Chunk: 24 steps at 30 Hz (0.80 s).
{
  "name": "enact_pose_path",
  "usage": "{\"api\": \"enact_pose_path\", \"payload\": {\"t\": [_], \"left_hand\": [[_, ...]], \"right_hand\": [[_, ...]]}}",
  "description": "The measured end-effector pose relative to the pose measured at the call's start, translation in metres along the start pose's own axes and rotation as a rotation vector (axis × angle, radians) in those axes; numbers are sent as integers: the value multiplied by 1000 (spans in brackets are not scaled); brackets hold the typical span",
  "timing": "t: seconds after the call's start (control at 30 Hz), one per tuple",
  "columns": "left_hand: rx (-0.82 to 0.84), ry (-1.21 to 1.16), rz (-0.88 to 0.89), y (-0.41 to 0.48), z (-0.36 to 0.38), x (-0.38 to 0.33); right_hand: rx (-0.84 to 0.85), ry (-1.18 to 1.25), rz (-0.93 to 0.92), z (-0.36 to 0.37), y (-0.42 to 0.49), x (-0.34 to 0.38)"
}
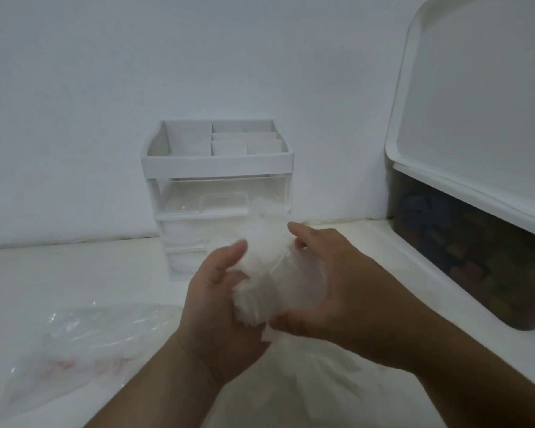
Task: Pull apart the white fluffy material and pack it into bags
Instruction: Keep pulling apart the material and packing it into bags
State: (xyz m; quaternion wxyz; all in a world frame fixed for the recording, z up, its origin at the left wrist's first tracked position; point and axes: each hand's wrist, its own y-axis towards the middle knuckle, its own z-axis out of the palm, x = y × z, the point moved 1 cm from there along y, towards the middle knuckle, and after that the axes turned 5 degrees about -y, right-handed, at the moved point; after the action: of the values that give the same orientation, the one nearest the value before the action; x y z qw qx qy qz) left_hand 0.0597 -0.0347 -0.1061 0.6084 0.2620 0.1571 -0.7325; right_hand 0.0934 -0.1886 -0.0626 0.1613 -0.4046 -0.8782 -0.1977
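Observation:
A wad of white fluffy material sits between both hands above the table, partly wrapped in thin clear plastic. My left hand grips the wad from the left and below, thumb on top. My right hand curls round the plastic-covered side from the right, thumb underneath. Below the hands lies a clear bag filled with white fluff. Another clear plastic bag lies crumpled at the lower left.
A white drawer organiser with clear drawers stands against the wall behind the hands. At the right is a clear bin holding dark items, with a white lid propped over it. The table is white.

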Motion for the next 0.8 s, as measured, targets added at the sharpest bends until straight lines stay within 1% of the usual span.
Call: {"api": "enact_pose_path", "payload": {"t": [0.1,0.2,0.3,0.43,0.53,0.63,0.73,0.8], "left_hand": [[27,-1,-50,0,6,1],[-57,-4,-61,4,5,2],[-83,-25,-46,4,11,0],[-119,-32,-77,1,20,3],[-155,-22,-62,2,21,6],[-199,-29,-57,2,21,4],[-207,-39,-76,2,20,2],[-223,-48,-67,2,18,1]], "right_hand": [[-60,15,9,3,2,-4],[-124,121,33,0,4,-12],[-151,203,61,-4,5,-14],[-102,73,84,4,3,-5],[-154,45,88,8,2,-2],[-214,164,135,-4,3,-4],[-342,267,202,-20,6,-15],[-411,440,278,-27,9,-28]]}}
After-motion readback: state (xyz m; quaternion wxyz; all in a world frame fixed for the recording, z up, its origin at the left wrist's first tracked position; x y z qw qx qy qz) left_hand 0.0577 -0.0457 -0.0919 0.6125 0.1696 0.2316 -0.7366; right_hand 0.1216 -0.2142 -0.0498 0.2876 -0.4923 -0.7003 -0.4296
